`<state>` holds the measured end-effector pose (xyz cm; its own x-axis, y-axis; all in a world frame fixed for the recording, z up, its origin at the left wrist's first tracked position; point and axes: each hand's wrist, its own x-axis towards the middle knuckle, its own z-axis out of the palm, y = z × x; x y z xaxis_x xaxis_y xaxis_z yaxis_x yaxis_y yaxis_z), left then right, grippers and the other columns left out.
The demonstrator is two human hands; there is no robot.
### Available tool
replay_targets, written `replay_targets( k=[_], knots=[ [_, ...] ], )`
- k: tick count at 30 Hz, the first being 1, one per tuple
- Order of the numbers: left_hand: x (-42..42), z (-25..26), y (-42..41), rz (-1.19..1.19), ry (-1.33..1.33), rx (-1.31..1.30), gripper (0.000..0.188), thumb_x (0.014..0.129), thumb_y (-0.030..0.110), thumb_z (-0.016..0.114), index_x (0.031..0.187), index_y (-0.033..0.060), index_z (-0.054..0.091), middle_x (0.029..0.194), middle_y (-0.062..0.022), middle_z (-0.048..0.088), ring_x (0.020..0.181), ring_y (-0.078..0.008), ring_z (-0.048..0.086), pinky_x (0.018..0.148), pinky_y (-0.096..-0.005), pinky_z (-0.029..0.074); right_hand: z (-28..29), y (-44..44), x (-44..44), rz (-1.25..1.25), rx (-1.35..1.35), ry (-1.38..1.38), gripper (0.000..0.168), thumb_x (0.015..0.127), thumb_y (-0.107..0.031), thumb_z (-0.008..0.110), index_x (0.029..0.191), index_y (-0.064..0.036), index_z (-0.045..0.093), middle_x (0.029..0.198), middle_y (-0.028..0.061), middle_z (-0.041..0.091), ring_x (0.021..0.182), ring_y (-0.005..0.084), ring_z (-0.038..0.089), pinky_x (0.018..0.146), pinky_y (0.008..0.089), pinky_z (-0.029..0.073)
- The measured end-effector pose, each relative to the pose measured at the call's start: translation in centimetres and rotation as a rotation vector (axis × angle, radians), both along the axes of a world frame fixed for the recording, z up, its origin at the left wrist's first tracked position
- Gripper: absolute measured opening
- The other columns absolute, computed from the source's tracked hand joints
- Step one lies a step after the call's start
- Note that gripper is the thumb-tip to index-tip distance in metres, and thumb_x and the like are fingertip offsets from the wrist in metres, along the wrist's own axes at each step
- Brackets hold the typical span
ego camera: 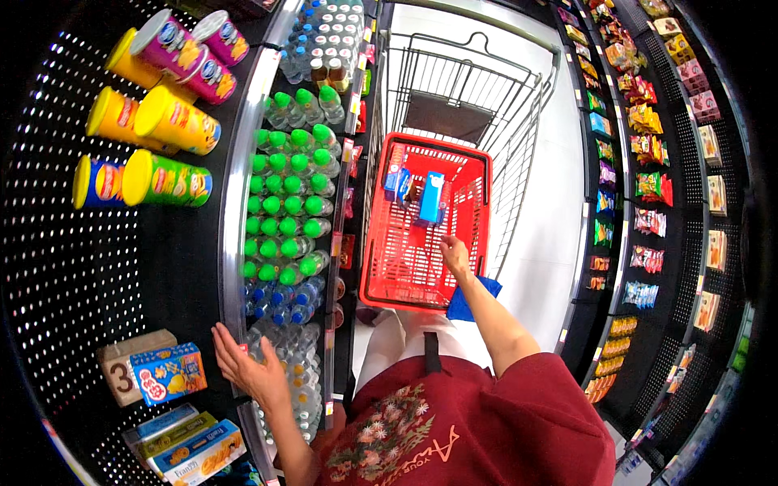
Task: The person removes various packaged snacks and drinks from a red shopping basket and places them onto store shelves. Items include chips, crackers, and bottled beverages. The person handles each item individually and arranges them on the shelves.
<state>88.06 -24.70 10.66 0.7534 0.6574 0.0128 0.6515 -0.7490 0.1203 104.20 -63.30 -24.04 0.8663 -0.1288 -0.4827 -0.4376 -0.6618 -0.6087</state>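
My left hand (252,364) is spread, with its fingers apart beside the metal front edge of the left shelf (233,273); nothing shows in it. Whether the fingertips touch the edge, I cannot tell. Over the right part of a red plastic basket (377,267) hovers my right hand (456,256), its fingers loosely curled and no item plainly seen in them. A light blue box (431,199) lies in the basket beyond that hand. To its left is a dark blue package (398,185). The basket rests in a wire shopping cart (516,176).
Left of the cart, several green-capped bottles (292,205) stand on a lower shelf. Potato-crisp canisters (176,121) and biscuit boxes (197,452) sit on the shelf above. Snack packets (647,152) line the right shelves. A blue cloth-like piece (471,302) hangs by the basket's near corner.
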Motion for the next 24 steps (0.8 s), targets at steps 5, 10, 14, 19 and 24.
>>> replay_targets(
  k=[5,10,14,19,24],
  knots=[
    [0.7,0.3,-0.4,0.023,0.161,0.054,0.089,0.087,0.021,0.072,0.160,0.0062,0.025,0.163,-0.0179,0.030,0.148,-0.0360,0.032,0.120,-0.0516,0.024,-0.1,0.0,3.3,0.029,-0.038,0.025,0.036,0.091,-0.020,0.061,0.120,-0.001,0.070,0.114,0.0259,0.070,0.111,0.0405,0.067,0.098,0.0451,0.053],
    [1.0,0.1,-0.6,0.055,0.221,0.086,0.095,0.084,0.019,0.076,0.161,0.0062,0.023,0.164,-0.0176,0.028,0.148,-0.0367,0.031,0.120,-0.0514,0.023,-5.5,-1.2,4.8,0.103,-0.145,0.106,0.045,0.089,-0.022,0.062,0.132,-0.012,0.064,0.123,0.0278,0.066,0.112,0.0454,0.064,0.099,0.0492,0.053],
    [1.3,0.0,-0.7,0.022,0.230,0.124,0.097,0.082,0.017,0.077,0.161,0.0043,0.022,0.163,-0.0189,0.029,0.145,-0.0389,0.034,0.120,-0.0525,0.025,-10.4,-2.0,5.9,0.131,-0.137,0.146,0.049,0.089,-0.023,0.058,0.137,-0.012,0.061,0.126,0.0257,0.066,0.118,0.0435,0.062,0.102,0.0498,0.051],
    [1.7,-0.2,-1.1,0.080,0.262,0.116,0.101,0.079,0.012,0.078,0.162,0.0074,0.020,0.164,-0.0178,0.027,0.147,-0.0375,0.031,0.120,-0.0541,0.025,-13.5,-1.5,7.7,0.034,0.178,0.090,0.049,0.088,-0.022,0.058,0.135,-0.007,0.061,0.100,0.0205,0.074,0.093,0.0328,0.073,0.081,0.0429,0.056],
    [1.0,-1.0,-0.5,0.053,0.269,0.153,0.106,0.076,0.011,0.079,0.163,0.0094,0.018,0.165,-0.0181,0.026,0.148,-0.0370,0.030,0.121,-0.0542,0.025,-16.1,-1.9,8.1,-0.045,0.253,0.223,0.045,0.089,-0.015,0.057,0.133,-0.008,0.062,0.093,0.0154,0.073,0.083,0.0243,0.071,0.070,0.0392,0.055]
  ],
)
